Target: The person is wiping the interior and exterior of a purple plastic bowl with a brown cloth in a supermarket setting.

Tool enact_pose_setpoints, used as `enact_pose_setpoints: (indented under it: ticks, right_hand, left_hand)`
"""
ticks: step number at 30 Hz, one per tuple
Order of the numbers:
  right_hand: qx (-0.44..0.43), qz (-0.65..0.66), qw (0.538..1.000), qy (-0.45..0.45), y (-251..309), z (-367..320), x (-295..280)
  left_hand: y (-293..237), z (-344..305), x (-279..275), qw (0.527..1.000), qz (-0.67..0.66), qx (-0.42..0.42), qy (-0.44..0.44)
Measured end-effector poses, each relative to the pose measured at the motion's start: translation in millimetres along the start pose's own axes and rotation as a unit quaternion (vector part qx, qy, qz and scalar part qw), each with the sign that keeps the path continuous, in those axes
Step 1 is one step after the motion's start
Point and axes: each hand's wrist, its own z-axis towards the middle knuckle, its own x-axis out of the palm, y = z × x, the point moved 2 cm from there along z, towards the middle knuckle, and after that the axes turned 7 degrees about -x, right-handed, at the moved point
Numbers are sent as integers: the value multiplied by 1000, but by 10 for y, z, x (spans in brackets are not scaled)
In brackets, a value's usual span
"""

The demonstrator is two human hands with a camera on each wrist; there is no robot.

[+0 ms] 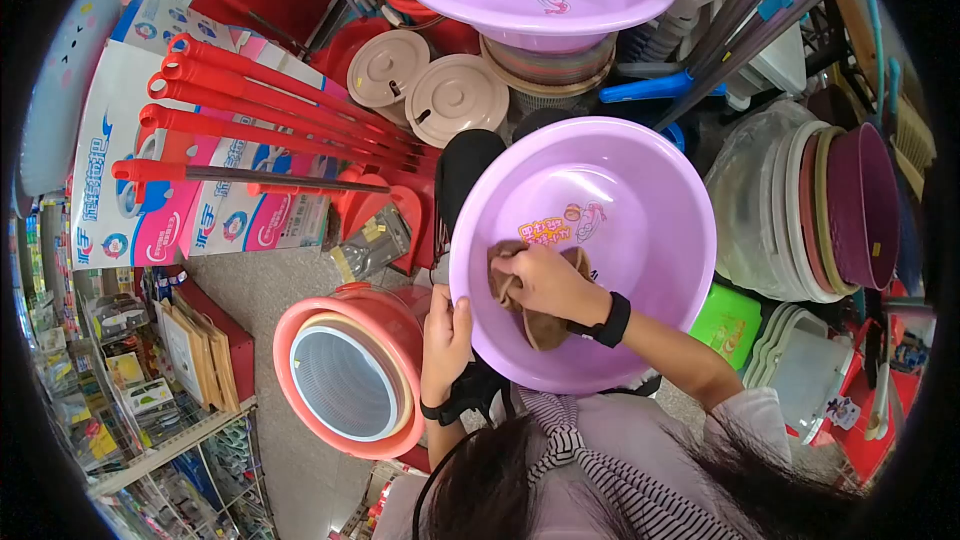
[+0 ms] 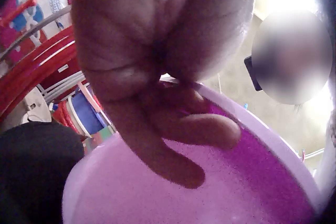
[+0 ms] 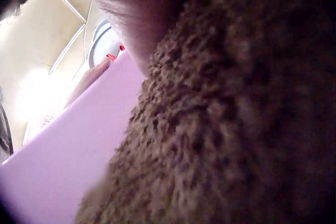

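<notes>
A light purple plastic basin point(image 1: 640, 165) with printed characters and a cartoon inside sits tilted in front of the person. My right hand point(image 1: 555, 285) grips a brown, nubbly towel cloth point(image 1: 543, 330) against the inside of the basin, toward its near left. Up close in the right wrist view, the cloth point(image 3: 194, 129) fills much of the picture and hides most of the fingers. My left hand point(image 1: 445, 340) is at the basin's left rim, fingers loosely bent beside the wall; the left wrist view shows its palm and fingers point(image 2: 178, 166) in front of the purple surface.
Another purple basin point(image 1: 600, 15) stands on a stack ahead. Red-handled poles point(image 1: 280, 100) and cartons point(image 1: 130, 180) are at left. Nested baskets in a coral tub point(image 1: 290, 340) stand near the left hand. Stacked basins point(image 1: 865, 205) and a green plastic item point(image 1: 725, 325) are at right.
</notes>
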Motion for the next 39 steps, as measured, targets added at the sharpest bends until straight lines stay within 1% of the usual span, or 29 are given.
enact_pose_setpoints:
  ticks: [1,2,4,5,6,7,9,11,12,13,15,17,18,19,21,22,23,24,25,26,27,29,30,32,33,35,36,37,39]
  right_hand:
    - [2,11,1000,23,48,-25,23]
    - [2,10,1000,23,38,-37,27]
    - [3,-18,998,55,11,-75,58]
    - [4,-16,998,55,18,-78,77]
    - [-7,-41,999,28,23,-69,70]
    - [-17,-67,998,1,35,-49,46]
    - [-7,-65,998,-15,53,-22,-29]
    - [42,-120,989,-72,6,33,-144]
    - [33,-119,985,-120,-14,46,-218]
    - [33,-119,985,-121,-45,59,-280]
    - [107,-237,954,-152,-138,50,-431]
    - [117,-264,944,-161,-276,-26,-553]
    - [127,-291,933,-170,-285,-45,-615]
    - [127,-292,933,-169,-270,-72,-670]
    - [114,-333,924,-151,-196,-103,-781]
    - [106,-338,924,-142,-245,-100,-771]
    - [106,-338,924,-141,-305,-88,-735]
    - [97,-304,936,-149,-312,-39,-694]
    - [89,-270,946,-157,-295,5,-658]
    - [32,-222,962,-154,-226,31,-617]
    - [22,-200,973,-113,-169,53,-553]
    - [-38,-190,976,-101,-95,114,-385]
    - [-38,-189,976,-102,-68,103,-386]
    - [18,-253,964,-79,-27,93,-408]
    - [18,-252,964,-80,-69,74,-412]
    - [57,-323,935,-137,-221,-27,-495]
    - [111,-328,931,-117,-220,-64,-599]
    - [146,-344,921,-110,-269,-127,-694]
    - [225,-345,911,-17,-282,-251,-928]
  left_hand:
    - [2,-11,-6,1000,0,0,0]
    - [10,-22,-14,1000,-9,-11,2]
    - [20,-49,-28,1000,-17,-24,3]
    - [29,-64,-35,998,-27,-56,5]
    - [40,-70,-38,995,-37,-87,6]
    - [50,-68,-40,996,-37,-86,7]
    - [78,-63,-29,999,-21,-40,3]
    - [124,-76,-6,999,-14,-32,-5]
    - [142,-87,-9,1000,-5,-25,-15]
    - [160,-105,-14,1000,-5,-25,-14]
    - [208,-138,-24,996,-35,-79,2]
    - [210,-156,-28,996,-38,-85,1]
    - [208,-157,-26,995,-42,-91,1]
    - [196,-155,-22,995,-43,-92,1]
    - [150,-146,-20,996,-52,-65,0]
    - [140,-140,-12,996,-53,-66,-1]
    - [124,-134,-2,998,-35,-43,-4]
    - [103,-122,5,1000,-16,-19,-6]
    - [79,-109,4,1000,-15,-19,-4]
    - [52,-95,-1,999,-18,-34,7]
    - [28,-82,0,998,-22,-48,16]
    - [-24,-36,3,998,-21,-56,9]
    - [-35,-24,-3,998,-20,-64,3]
    - [-37,-31,28,997,-42,-70,-4]
    - [-32,-32,47,995,-66,-77,-11]
    - [8,-56,51,993,-76,-87,-14]
    - [29,-67,53,992,-84,-90,-21]
    - [45,-75,61,991,-94,-93,-28]
    - [11,-75,81,990,-108,-88,-34]
